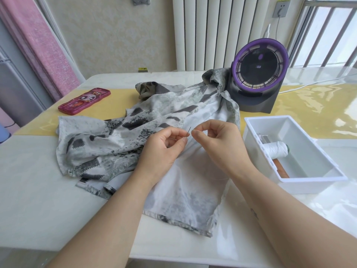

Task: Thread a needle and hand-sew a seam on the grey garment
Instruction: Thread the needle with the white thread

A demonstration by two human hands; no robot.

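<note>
Head view: the left hand (164, 149) is pinching the needle (189, 131) upright between thumb and forefinger, its upper end showing above the fingertips. The right hand (220, 144) is pinching a fine white thread (208, 134) just beside the needle, above the grey garment (154, 117) lying crumpled on the table (38, 180).

Bare hands (164, 149), bare forearms (108, 209), small dark forearm mark (254, 212)

Premises: domestic living room. Far wall carries patterned wallpaper (116, 35), a white column radiator (202, 31) and a wall socket (281, 9) with a cable plugged in. Pink curtain (44, 51) far left; barred window (328, 35) far right. Household table (48, 180) bears a purple desk fan (259, 74) and a cartoon phone case (85, 101).
</note>
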